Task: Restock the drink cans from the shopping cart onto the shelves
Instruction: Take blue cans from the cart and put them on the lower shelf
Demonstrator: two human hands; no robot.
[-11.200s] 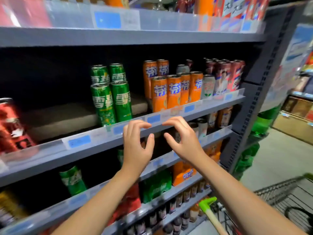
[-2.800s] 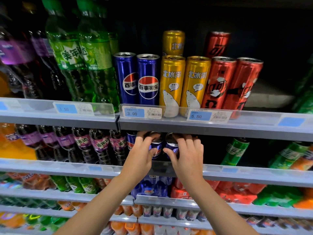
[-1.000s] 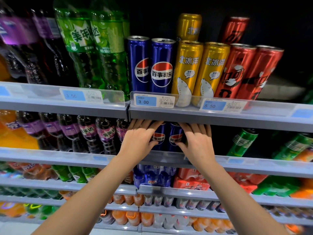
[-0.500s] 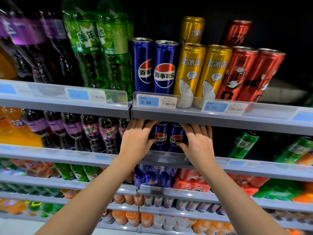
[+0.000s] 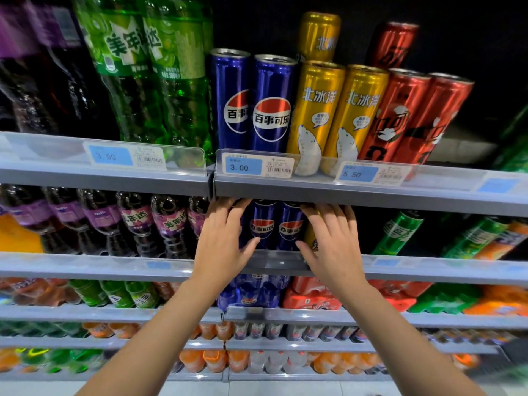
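Two blue cola cans [image 5: 261, 224] stand side by side on the second shelf [image 5: 274, 264], under the upper shelf's edge [image 5: 343, 192]. My left hand [image 5: 223, 244] cups the left can, thumb on its front and fingers reaching up behind it. My right hand [image 5: 334, 244] cups the right can [image 5: 290, 228], thumb low on it and fingers spread up to the shelf edge. A sliver of a gold can [image 5: 311, 238] shows under the right hand. The shopping cart is out of view.
On the upper shelf stand blue cans [image 5: 271, 110], gold cans [image 5: 317, 110], red cans [image 5: 400, 115] and green bottles [image 5: 137, 81]. Purple-labelled bottles [image 5: 137, 221] sit left of my hands, leaning green cans [image 5: 397, 232] to the right. Lower shelves hold packs and small bottles.
Both hands stay around the two blue cans on the second shelf. The right fingers have spread a little, and a gold can now shows beneath them.
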